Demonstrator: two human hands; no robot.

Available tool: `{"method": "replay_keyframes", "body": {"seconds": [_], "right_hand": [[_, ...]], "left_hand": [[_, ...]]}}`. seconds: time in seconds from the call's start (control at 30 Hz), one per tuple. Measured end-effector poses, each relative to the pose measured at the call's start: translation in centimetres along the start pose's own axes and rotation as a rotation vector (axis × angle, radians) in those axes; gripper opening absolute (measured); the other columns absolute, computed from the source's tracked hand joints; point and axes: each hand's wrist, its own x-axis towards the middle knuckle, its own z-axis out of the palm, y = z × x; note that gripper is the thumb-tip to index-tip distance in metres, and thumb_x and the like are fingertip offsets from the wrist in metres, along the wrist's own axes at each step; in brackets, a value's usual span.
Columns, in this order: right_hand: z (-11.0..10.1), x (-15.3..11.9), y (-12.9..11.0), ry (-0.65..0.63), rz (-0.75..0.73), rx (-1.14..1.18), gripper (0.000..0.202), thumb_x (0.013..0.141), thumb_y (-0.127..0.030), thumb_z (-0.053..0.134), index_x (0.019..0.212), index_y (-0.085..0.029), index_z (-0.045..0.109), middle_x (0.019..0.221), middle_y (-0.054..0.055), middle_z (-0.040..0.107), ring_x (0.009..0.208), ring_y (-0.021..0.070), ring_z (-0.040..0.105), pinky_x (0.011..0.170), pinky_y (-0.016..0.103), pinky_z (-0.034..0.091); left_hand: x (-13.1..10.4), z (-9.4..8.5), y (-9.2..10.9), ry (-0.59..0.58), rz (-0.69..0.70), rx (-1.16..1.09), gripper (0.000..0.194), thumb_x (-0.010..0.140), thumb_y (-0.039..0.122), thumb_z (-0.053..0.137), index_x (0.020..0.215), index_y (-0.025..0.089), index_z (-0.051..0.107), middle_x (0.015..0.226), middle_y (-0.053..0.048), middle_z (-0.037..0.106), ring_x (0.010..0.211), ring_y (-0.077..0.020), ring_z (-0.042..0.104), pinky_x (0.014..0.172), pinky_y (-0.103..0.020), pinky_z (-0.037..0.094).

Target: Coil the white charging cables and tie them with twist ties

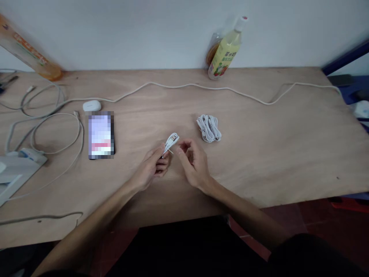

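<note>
My left hand (pixel 154 163) pinches a small folded bundle of white USB cable (pixel 172 141) above the middle of the table. The metal USB plug shows at its upper end, and a thin loose end juts out near my fingers. Just to the right, my right hand (pixel 192 159) is curled, thumb and forefinger close together beside the bundle. Whether those fingertips hold something thin, I cannot make out. Beyond my right hand, a pile of coiled white cables (pixel 209 128) lies on the table.
A phone (pixel 101 135) and a white earbud case (pixel 92 105) lie to the left, near loose cables and a power strip (pixel 17 173). One long white cable (pixel 187 85) crosses the back of the wooden table (pixel 276 154). Bottles (pixel 226 52) stand against the wall.
</note>
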Motion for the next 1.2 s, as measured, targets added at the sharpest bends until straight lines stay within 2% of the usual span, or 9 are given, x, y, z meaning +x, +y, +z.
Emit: {"method": "replay_keyframes", "body": {"seconds": [0.1,0.17,0.3,0.5,0.73,0.83,0.97,1.07,1.2], "right_hand": [[0.1,0.1,0.3,0.014,0.032,0.014,0.016,0.106,-0.029,0.056,0.117,-0.023,0.067,0.103,0.005,0.074,0.089,0.019,0.067,0.07,0.032,0.051],[0.2,0.2,0.4,0.001,0.052,0.028,0.016,0.106,-0.029,0.058,0.115,-0.023,0.069,0.102,0.005,0.075,0.084,0.018,0.066,0.068,0.031,0.051],[0.3,0.3,0.4,-0.016,0.08,0.05,0.01,0.102,-0.029,0.063,0.105,-0.023,0.072,0.096,0.002,0.075,0.068,0.014,0.059,0.063,0.029,0.048],[0.2,0.5,0.2,-0.018,0.148,0.11,0.012,0.097,-0.03,0.068,0.089,-0.023,0.073,0.081,-0.001,0.073,0.06,0.0125,0.054,0.058,0.028,0.044],[0.4,0.5,-0.2,-0.035,0.314,0.264,0.015,0.09,-0.038,0.076,0.085,-0.024,0.078,0.077,-0.001,0.074,0.059,0.0124,0.055,0.056,0.027,0.044],[0.2,0.8,0.0,-0.073,0.439,0.397,0.017,0.084,-0.041,0.081,0.083,-0.024,0.079,0.076,0.0,0.074,0.058,0.0126,0.054,0.049,0.026,0.041],[-0.2,1.3,0.2,-0.162,0.557,0.59,0.021,0.079,-0.043,0.087,0.084,-0.024,0.08,0.077,0.002,0.075,0.068,0.0167,0.065,0.045,0.023,0.042],[-0.5,1.4,0.1,-0.219,0.617,0.713,0.024,0.078,-0.043,0.09,0.088,-0.024,0.08,0.085,0.004,0.079,0.077,0.0186,0.072,0.046,0.022,0.044],[-0.4,1.4,-0.2,-0.244,0.668,0.846,0.026,0.076,-0.041,0.095,0.088,-0.023,0.08,0.085,0.003,0.08,0.076,0.0159,0.072,0.047,0.02,0.045]], "left_hand": [[-0.1,0.1,0.3,-0.041,-0.013,-0.034,0.06,0.087,0.07,0.078,0.074,0.023,0.043,0.063,0.011,0.023,0.051,-0.0061,0.012,0.04,-0.016,0.012],[-0.1,0.1,0.3,-0.04,-0.023,-0.04,0.06,0.086,0.069,0.08,0.073,0.023,0.043,0.063,0.011,0.023,0.051,-0.0059,0.012,0.04,-0.016,0.011],[0.0,0.1,0.1,-0.034,-0.026,-0.046,0.06,0.085,0.069,0.081,0.074,0.023,0.044,0.062,0.011,0.025,0.051,-0.0058,0.013,0.041,-0.016,0.01],[0.1,0.1,0.1,-0.053,-0.024,-0.051,0.06,0.086,0.069,0.079,0.073,0.023,0.043,0.063,0.011,0.023,0.051,-0.0062,0.012,0.041,-0.017,0.01],[0.2,0.0,-0.3,0.018,0.033,0.066,0.06,0.089,0.075,0.072,0.075,0.025,0.042,0.063,0.011,0.024,0.051,-0.0075,0.014,0.042,-0.019,0.012],[0.2,-0.2,-0.8,0.072,0.139,0.22,0.055,0.096,0.074,0.061,0.078,0.025,0.045,0.064,0.009,0.029,0.051,-0.0095,0.021,0.043,-0.022,0.017],[-0.1,-0.3,-1.0,0.167,0.352,0.532,0.041,0.109,0.055,0.047,0.083,0.024,0.051,0.065,0.006,0.038,0.054,-0.0132,0.032,0.048,-0.027,0.026],[-0.3,-0.3,-0.8,0.19,0.457,0.689,0.035,0.111,0.042,0.043,0.082,0.024,0.049,0.067,0.004,0.043,0.059,-0.015,0.04,0.055,-0.029,0.032],[-0.3,-0.3,-0.6,0.224,0.548,0.832,0.032,0.11,0.035,0.042,0.082,0.024,0.049,0.07,0.004,0.048,0.062,-0.0155,0.044,0.062,-0.031,0.036]]}}
